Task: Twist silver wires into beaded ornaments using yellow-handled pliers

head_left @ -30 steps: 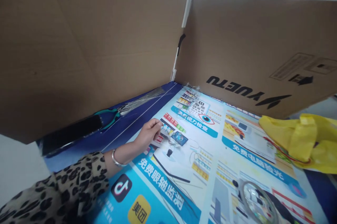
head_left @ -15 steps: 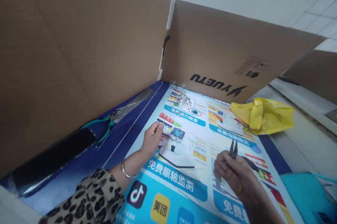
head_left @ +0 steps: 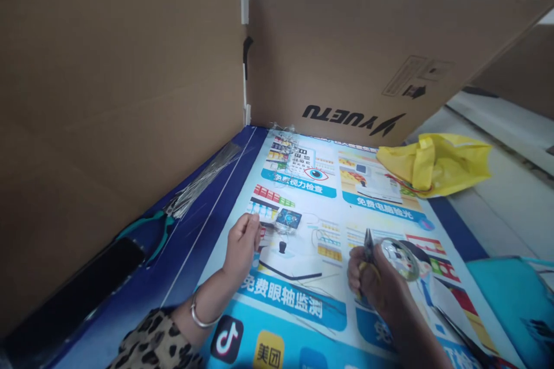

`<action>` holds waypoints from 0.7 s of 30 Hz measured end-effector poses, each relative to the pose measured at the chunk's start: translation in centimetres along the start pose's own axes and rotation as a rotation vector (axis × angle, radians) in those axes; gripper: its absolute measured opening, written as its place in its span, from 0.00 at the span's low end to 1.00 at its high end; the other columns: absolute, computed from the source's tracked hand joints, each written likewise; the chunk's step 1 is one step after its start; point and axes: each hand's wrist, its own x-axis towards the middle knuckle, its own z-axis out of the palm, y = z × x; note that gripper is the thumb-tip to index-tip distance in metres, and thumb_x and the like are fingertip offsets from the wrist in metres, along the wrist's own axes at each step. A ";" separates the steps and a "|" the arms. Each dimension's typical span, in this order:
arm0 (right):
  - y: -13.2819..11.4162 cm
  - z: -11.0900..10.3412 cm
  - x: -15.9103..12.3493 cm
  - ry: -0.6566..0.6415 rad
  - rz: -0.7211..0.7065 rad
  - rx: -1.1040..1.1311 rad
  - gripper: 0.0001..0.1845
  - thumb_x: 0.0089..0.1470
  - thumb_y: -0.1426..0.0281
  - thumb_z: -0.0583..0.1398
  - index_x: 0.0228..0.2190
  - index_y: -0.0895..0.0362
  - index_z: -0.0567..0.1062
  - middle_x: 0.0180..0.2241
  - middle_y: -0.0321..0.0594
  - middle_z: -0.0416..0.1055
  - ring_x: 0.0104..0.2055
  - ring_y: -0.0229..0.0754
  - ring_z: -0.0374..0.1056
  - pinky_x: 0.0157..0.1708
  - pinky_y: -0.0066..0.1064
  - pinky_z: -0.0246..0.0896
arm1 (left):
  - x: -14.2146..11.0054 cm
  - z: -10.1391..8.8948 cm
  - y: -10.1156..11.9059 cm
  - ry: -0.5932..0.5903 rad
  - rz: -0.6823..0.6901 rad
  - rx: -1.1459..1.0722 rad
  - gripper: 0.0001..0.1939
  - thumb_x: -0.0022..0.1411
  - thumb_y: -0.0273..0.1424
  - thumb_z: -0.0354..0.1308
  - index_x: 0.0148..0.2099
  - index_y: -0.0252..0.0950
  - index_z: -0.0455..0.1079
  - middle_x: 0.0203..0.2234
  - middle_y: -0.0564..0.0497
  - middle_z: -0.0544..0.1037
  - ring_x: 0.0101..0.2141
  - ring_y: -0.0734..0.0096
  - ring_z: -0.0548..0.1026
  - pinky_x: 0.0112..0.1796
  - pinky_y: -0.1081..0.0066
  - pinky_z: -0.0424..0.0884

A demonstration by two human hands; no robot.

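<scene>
My left hand [head_left: 243, 246] is closed in a pinch above the printed sheet [head_left: 303, 253]. Something thin and clear seems to be at its fingertips, too faint to name. On the right, my right hand [head_left: 367, 282] is wrapped around a pair of pliers [head_left: 369, 246], jaws pointing up and away from me. Part of a yellow handle shows under the fingers. Just beyond that hand's thumb side lies a clear ring-shaped coil [head_left: 410, 253]. Fine wire strands lie loosely on the sheet between the hands.
Cardboard walls [head_left: 355, 45] rise at the left and back. Along the left lie a wire bundle [head_left: 208, 178], a teal-handled tool [head_left: 162, 236] and a black flat packet [head_left: 82, 294]. Rightward are a yellow bag [head_left: 450, 164], a teal pouch [head_left: 497, 299] and a dark slender tool [head_left: 463, 328].
The view has shifted. My right hand has turned with the pliers and moved slightly left. The clear coil and the dark tool beside it now show. My left hand stays pinched.
</scene>
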 end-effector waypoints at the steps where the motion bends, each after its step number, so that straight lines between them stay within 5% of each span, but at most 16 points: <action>1: 0.1 0.0 0.2 -0.004 -0.005 0.001 0.26 0.48 0.44 0.53 0.28 0.55 0.70 0.17 0.35 0.63 0.17 0.38 0.60 0.16 0.30 0.53 | 0.0 0.0 0.0 0.004 0.004 0.011 0.20 0.64 0.42 0.49 0.24 0.37 0.52 0.13 0.60 0.54 0.16 0.79 0.55 0.19 0.77 0.55; 12: -0.8 -0.8 -0.6 -0.062 -0.042 -0.130 0.25 0.50 0.48 0.53 0.34 0.56 0.72 0.21 0.36 0.66 0.21 0.39 0.64 0.21 0.31 0.57 | -1.4 0.4 0.8 0.001 0.045 0.194 0.18 0.62 0.41 0.51 0.24 0.37 0.56 0.13 0.58 0.58 0.16 0.78 0.57 0.21 0.77 0.56; 17: -0.9 -0.3 -0.9 -0.070 -0.064 -0.119 0.25 0.47 0.49 0.56 0.36 0.57 0.72 0.22 0.35 0.67 0.22 0.39 0.65 0.22 0.31 0.58 | -2.6 0.6 0.8 -0.173 0.125 0.420 0.12 0.62 0.37 0.51 0.28 0.37 0.63 0.14 0.58 0.62 0.18 0.76 0.60 0.25 0.75 0.59; 21: -0.7 -0.1 -0.9 -0.079 -0.090 -0.119 0.22 0.49 0.51 0.57 0.35 0.57 0.72 0.21 0.36 0.67 0.21 0.39 0.65 0.22 0.31 0.59 | -3.4 1.0 0.7 -0.436 0.291 0.645 0.09 0.60 0.36 0.52 0.32 0.36 0.68 0.24 0.52 0.71 0.27 0.70 0.68 0.33 0.71 0.64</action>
